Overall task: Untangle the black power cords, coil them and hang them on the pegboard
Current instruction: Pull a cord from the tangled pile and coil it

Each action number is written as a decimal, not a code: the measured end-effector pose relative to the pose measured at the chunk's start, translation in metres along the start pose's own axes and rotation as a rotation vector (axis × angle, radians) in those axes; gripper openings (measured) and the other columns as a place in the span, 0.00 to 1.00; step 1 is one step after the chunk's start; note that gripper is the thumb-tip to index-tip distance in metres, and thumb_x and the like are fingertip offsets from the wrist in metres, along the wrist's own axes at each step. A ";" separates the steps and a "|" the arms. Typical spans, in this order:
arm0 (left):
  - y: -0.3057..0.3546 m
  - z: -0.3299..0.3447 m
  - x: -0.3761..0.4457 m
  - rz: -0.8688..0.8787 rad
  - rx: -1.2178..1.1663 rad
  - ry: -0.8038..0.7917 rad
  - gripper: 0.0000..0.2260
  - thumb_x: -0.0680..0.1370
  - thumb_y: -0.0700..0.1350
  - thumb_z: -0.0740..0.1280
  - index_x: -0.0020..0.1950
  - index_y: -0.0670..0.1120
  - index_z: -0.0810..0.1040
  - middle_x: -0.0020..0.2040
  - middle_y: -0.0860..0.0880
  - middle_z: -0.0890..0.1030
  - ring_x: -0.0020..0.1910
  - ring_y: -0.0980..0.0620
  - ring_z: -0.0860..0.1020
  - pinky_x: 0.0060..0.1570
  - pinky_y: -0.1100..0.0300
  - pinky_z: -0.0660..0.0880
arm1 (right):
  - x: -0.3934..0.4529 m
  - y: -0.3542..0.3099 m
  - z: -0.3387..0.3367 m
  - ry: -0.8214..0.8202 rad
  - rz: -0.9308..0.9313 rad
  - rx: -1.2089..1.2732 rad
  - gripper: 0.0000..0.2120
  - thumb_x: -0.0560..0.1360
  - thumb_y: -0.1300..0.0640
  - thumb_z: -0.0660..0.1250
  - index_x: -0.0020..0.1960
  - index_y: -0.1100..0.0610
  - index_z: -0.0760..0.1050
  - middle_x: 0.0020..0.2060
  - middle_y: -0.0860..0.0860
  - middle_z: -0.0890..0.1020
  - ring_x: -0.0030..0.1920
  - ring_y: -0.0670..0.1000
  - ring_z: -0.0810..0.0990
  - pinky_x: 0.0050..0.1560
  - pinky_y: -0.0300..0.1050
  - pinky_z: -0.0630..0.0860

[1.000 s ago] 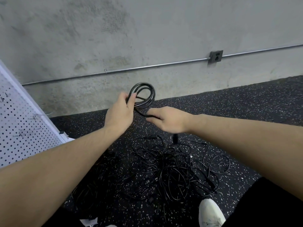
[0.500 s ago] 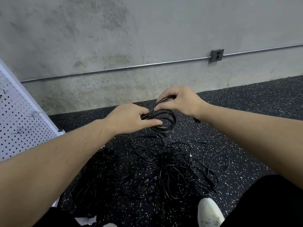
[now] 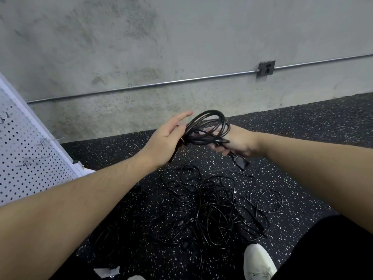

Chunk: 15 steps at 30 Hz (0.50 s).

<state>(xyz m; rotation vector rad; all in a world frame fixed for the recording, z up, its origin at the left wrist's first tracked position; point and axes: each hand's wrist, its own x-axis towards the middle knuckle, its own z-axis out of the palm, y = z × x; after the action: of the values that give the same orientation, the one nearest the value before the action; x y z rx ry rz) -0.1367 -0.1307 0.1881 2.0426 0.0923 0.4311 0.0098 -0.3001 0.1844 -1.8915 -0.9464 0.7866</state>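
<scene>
I am seeing the coiled cord (image 3: 207, 128) sitting between my left hand (image 3: 163, 140) and right hand (image 3: 236, 142), its plug (image 3: 241, 162) hanging below the right one. Beneath them, the tangled cords (image 3: 212, 209) are lying on the floor (image 3: 302, 128). The pegboard (image 3: 26, 154) is standing to my left, the wall (image 3: 181, 47) running behind, its outlet (image 3: 266, 68) up to the right. A shoe (image 3: 258, 261) is resting nearest me, just beside the tangle.

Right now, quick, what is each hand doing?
Left hand: fingers straight, resting against the coiled black power cord, not gripping.
Right hand: curled round the same coil, plug end hanging below.
</scene>
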 end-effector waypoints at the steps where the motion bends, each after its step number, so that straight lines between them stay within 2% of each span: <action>1: 0.001 0.002 0.002 -0.006 -0.015 0.049 0.17 0.88 0.44 0.56 0.73 0.57 0.74 0.60 0.55 0.84 0.58 0.56 0.81 0.61 0.53 0.76 | 0.001 0.000 0.004 -0.020 0.007 -0.010 0.19 0.85 0.50 0.57 0.39 0.57 0.75 0.30 0.49 0.75 0.30 0.47 0.68 0.29 0.37 0.68; 2: 0.002 0.003 0.003 -0.025 -0.013 0.091 0.17 0.88 0.44 0.55 0.73 0.54 0.75 0.62 0.53 0.83 0.60 0.57 0.80 0.62 0.52 0.76 | 0.001 -0.003 0.007 -0.040 0.024 -0.014 0.21 0.85 0.49 0.56 0.36 0.55 0.74 0.29 0.48 0.73 0.30 0.47 0.67 0.29 0.37 0.67; 3: 0.001 0.005 0.005 -0.052 0.006 0.133 0.17 0.88 0.45 0.55 0.73 0.53 0.76 0.61 0.50 0.84 0.57 0.56 0.80 0.60 0.49 0.77 | 0.001 -0.005 0.010 -0.059 0.048 -0.007 0.22 0.85 0.49 0.56 0.36 0.52 0.77 0.28 0.47 0.72 0.29 0.47 0.66 0.30 0.37 0.66; 4: 0.001 0.005 0.007 -0.080 0.025 0.170 0.17 0.88 0.46 0.54 0.73 0.53 0.75 0.58 0.46 0.85 0.51 0.53 0.80 0.54 0.45 0.78 | -0.001 -0.009 0.014 -0.078 0.068 0.022 0.20 0.85 0.48 0.56 0.40 0.46 0.81 0.28 0.45 0.71 0.28 0.46 0.66 0.31 0.37 0.66; 5: -0.001 0.005 0.009 -0.108 0.058 0.201 0.17 0.88 0.48 0.54 0.74 0.54 0.75 0.54 0.44 0.85 0.45 0.50 0.78 0.47 0.44 0.77 | -0.001 -0.012 0.017 -0.091 0.086 0.055 0.15 0.86 0.48 0.57 0.50 0.43 0.82 0.28 0.45 0.71 0.28 0.44 0.67 0.30 0.36 0.67; 6: -0.002 0.004 0.010 -0.130 0.100 0.219 0.17 0.88 0.49 0.53 0.73 0.55 0.75 0.50 0.46 0.85 0.42 0.50 0.77 0.42 0.49 0.75 | -0.001 -0.016 0.020 -0.089 0.106 0.075 0.13 0.86 0.49 0.57 0.58 0.43 0.81 0.29 0.45 0.71 0.27 0.43 0.67 0.29 0.35 0.67; 8: -0.005 0.001 0.011 -0.167 0.227 0.223 0.16 0.88 0.51 0.52 0.66 0.54 0.78 0.42 0.52 0.82 0.36 0.53 0.74 0.37 0.58 0.71 | 0.003 -0.022 0.024 -0.043 0.157 0.074 0.13 0.86 0.52 0.58 0.64 0.50 0.78 0.30 0.46 0.70 0.26 0.43 0.67 0.27 0.35 0.68; 10: -0.007 -0.003 0.012 -0.210 0.346 0.218 0.17 0.88 0.51 0.51 0.56 0.49 0.79 0.36 0.51 0.76 0.33 0.52 0.72 0.35 0.56 0.67 | 0.006 -0.027 0.028 -0.030 0.226 0.142 0.10 0.85 0.55 0.60 0.61 0.56 0.77 0.31 0.49 0.70 0.26 0.44 0.70 0.27 0.38 0.76; 12: -0.013 -0.008 0.013 -0.260 0.453 0.228 0.18 0.88 0.52 0.51 0.51 0.47 0.76 0.36 0.49 0.76 0.36 0.50 0.74 0.37 0.53 0.66 | 0.004 -0.030 0.032 -0.067 0.279 0.193 0.07 0.85 0.58 0.60 0.60 0.57 0.75 0.32 0.50 0.70 0.25 0.45 0.71 0.28 0.41 0.80; 15: -0.020 -0.013 0.015 -0.307 0.636 0.230 0.18 0.88 0.53 0.49 0.51 0.46 0.74 0.39 0.49 0.77 0.41 0.46 0.76 0.42 0.52 0.67 | 0.004 -0.031 0.034 -0.067 0.203 -0.110 0.11 0.85 0.60 0.59 0.65 0.58 0.73 0.34 0.52 0.72 0.23 0.44 0.69 0.22 0.37 0.72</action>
<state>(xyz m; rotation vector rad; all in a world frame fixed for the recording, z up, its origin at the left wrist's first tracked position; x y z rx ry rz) -0.1247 -0.1059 0.1804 2.5289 0.7557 0.4794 -0.0252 -0.2719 0.1967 -2.0921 -0.8622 0.9397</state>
